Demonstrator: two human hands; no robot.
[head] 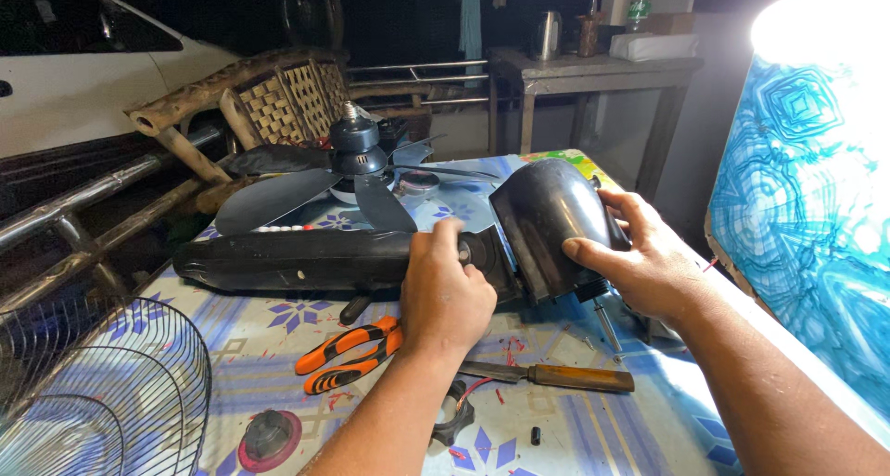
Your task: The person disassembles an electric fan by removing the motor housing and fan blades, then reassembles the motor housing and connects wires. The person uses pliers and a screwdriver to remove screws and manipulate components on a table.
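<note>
Nearest, left hand (447, 291) clenched on black fan neck (306, 258), pinning it flat to flowered table (640, 420). Right hand (644, 258) cupped around motor housing (547, 221), steadying. Orange pliers (348, 354), wooden-handled knife (556, 376) within reach; fan blades (343, 184) aside.

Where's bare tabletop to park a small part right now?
Free: the near right corner of the table, past the wood-handled knife; also the strip between the wire fan guard and the orange pliers. Crowded: the middle, where left hand and right hand hold the black fan housing, and behind, around the fan blades.
</note>
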